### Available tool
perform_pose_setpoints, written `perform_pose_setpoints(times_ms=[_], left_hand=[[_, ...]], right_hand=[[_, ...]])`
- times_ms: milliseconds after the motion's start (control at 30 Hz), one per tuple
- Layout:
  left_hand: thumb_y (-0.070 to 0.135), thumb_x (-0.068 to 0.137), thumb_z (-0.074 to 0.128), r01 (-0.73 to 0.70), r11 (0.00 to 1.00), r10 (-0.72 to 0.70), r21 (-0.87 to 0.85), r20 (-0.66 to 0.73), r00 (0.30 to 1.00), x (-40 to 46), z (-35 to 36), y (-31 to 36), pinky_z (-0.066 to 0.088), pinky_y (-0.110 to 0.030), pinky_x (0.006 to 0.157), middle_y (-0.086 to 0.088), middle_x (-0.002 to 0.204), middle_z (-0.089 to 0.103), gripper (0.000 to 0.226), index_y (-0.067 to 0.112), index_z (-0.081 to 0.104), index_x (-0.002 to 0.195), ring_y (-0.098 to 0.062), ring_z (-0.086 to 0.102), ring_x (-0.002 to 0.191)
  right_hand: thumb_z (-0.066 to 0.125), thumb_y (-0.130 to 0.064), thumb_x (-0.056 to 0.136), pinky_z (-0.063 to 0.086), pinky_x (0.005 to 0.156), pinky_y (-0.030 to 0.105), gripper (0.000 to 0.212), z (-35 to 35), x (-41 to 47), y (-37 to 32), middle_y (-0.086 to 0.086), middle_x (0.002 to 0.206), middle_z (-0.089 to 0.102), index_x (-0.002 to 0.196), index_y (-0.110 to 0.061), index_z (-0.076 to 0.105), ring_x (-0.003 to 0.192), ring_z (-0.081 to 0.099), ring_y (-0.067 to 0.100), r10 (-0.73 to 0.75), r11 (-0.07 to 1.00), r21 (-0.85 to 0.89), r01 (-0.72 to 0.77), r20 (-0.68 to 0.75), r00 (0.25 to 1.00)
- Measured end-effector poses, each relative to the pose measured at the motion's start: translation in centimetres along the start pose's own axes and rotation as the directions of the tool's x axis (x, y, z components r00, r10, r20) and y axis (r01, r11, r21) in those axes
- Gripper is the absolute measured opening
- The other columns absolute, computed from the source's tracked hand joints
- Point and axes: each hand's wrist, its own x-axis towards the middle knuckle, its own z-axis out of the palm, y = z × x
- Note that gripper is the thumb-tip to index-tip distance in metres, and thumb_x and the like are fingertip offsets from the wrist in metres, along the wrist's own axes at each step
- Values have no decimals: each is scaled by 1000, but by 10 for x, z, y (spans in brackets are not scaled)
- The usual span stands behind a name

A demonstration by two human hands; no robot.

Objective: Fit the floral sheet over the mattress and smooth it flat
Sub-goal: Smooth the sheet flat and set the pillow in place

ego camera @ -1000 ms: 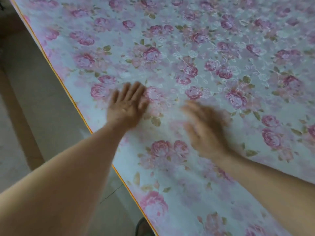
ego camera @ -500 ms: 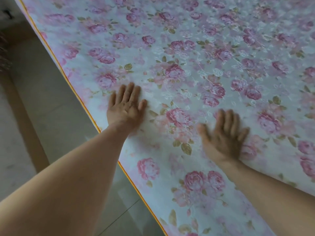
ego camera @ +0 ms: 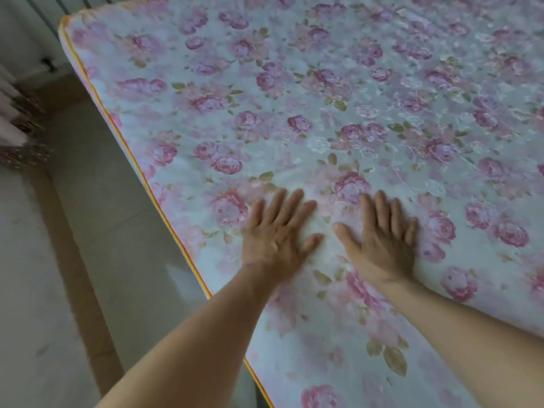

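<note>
Floral sheet [ego camera: 338,119] covers the whole visible mattress top, reaching the orange-piped edge [ego camera: 141,172] on the left; floor [ego camera: 44,260] beside it; left hand [ego camera: 276,234] and right hand [ego camera: 382,240] lie flat on the sheet near that edge, side by side, fingers straight and spread, holding nothing; my read: smoothing pass; keep palms flat, sweep outward toward edges, light pressure so cloth doesn't bunch.

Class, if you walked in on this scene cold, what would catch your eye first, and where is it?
The floral sheet fills most of the view, its pink roses spreading up and right. Low in the middle, the left hand and right hand lie flat on it, side by side. An orange edge runs diagonally along its left side.
</note>
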Motion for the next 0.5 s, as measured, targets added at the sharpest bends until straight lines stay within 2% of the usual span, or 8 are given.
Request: perform_pose_setpoints(times_ms=[67, 167, 367, 500], left_hand=[[72, 85, 3, 75, 997, -75, 30, 20, 997, 29, -8, -39, -9, -44, 118, 16, 159, -15, 71, 44, -5, 150, -12, -17, 146], [77, 84, 6, 180, 982, -181, 55, 8, 984, 62, -17, -90, -8, -47, 118, 17, 159, -13, 72, 46, -3, 149, -13, -15, 147], [78, 82, 3, 326, 945, -325, 23, -35, 945, 105, -27, -155, -5, -52, 117, 12, 161, -10, 77, 43, -2, 150, -19, -14, 148], [80, 79, -1, 411, 910, -412, 53, 5, 911, 122, -33, -178, -4, -59, 114, 5, 161, -14, 82, 39, -8, 150, -26, -16, 147]], right_hand=[[8, -76, 83, -10, 114, 55, 80, 1, 31, -28, -10, 159, -18, 151, -36, -7, 145, -20, 17, -85, 996, -5, 85, 33, 996], [9, -76, 84, -13, 112, 57, 74, -1, 76, -71, -12, 158, -19, 149, -43, -7, 144, -23, 17, -146, 989, -4, 147, 18, 989], [9, -73, 88, -12, 113, 57, 73, -2, 149, -139, -10, 158, -20, 150, -40, -10, 144, -24, 17, -247, 966, -55, 251, 74, 966], [12, -77, 86, -12, 113, 55, 78, -5, 186, -172, -9, 158, -22, 150, -38, -10, 144, -24, 18, -268, 959, -58, 278, 138, 953]])
